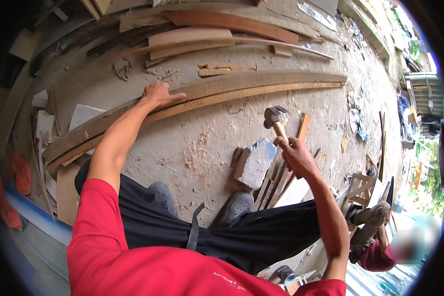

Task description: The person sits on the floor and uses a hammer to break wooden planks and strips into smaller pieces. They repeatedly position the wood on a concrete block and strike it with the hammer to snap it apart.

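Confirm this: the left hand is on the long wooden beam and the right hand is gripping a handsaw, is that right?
Not quite: the head view shows the right hand gripping a claw hammer. The left hand is on the long wooden beam.

Illegible lettering (pixel 229 280) on red shirt (pixel 158 270)

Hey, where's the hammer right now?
In the head view, the hammer is right of centre, in the person's right hand, appearing just above and right of the pale block.
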A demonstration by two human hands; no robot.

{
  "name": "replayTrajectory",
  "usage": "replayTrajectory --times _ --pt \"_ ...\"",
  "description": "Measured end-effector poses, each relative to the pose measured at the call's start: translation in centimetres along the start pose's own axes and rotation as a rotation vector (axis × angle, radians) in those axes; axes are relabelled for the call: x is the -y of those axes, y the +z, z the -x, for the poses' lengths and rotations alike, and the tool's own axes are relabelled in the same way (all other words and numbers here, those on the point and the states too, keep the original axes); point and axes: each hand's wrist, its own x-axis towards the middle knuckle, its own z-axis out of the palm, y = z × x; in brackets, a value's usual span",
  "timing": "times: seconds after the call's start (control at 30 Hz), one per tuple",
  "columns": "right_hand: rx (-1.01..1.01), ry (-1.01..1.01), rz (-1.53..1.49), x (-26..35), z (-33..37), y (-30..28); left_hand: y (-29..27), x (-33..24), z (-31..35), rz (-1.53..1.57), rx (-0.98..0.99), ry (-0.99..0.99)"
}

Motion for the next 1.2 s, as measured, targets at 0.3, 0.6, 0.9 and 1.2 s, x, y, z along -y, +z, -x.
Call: replayTrajectory --times 0.3,0.6,0.9,1.2 --pt "-0.048 -0.203 -0.290 6.3 0.9 6.1 -6.4 -3.1 5.3 -0.071 -0.137 0.124" --pt "-0.108 -0.241 -0.371 8.2 -4.1 12.9 -6.9 -3.2 6.2 -0.096 -0.297 0.148" --pt "-0.421 -0.498 -0.546 10.8 -1.2 8.0 -5.8 -2.8 6.0 -0.092 -0.281 0.138" --pt "-0.302 -0.341 -0.302 5.1 -6.0 14.1 -4.6 -3.1 5.7 -0.067 -0.527 0.237"
